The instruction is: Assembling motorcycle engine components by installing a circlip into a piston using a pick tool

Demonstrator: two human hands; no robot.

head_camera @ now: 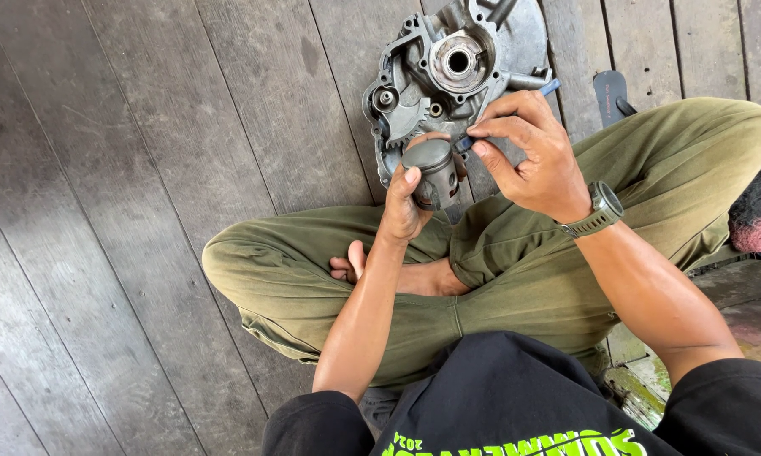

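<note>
One piston [432, 171], grey and cylindrical, sits just above the centre of the frame, gripped from below by the left hand [404, 205]; its thumb lies across the piston's near side and the other fingers wrap behind it. The right hand [528, 152], right of the piston, pinches one thin blue-handled tool [549, 87] between thumb and fingertips, the tool's low end touching the piston's upper right rim and its blue end poking out toward the upper right. One watch [601, 210] is on the right wrist.

Behind both hands, at the top centre, one grey metal engine case [448, 67] lies flat on the plank floor [144, 169], with one large round bore in it and a smaller one to its left. One dark sandal [610, 91] lies at the upper right, just beyond the right knee. Two legs in olive trousers [515, 279] are crossed below the hands, with one bare foot [351, 264] showing between them. A black shirt [515, 397] fills the lower edge
</note>
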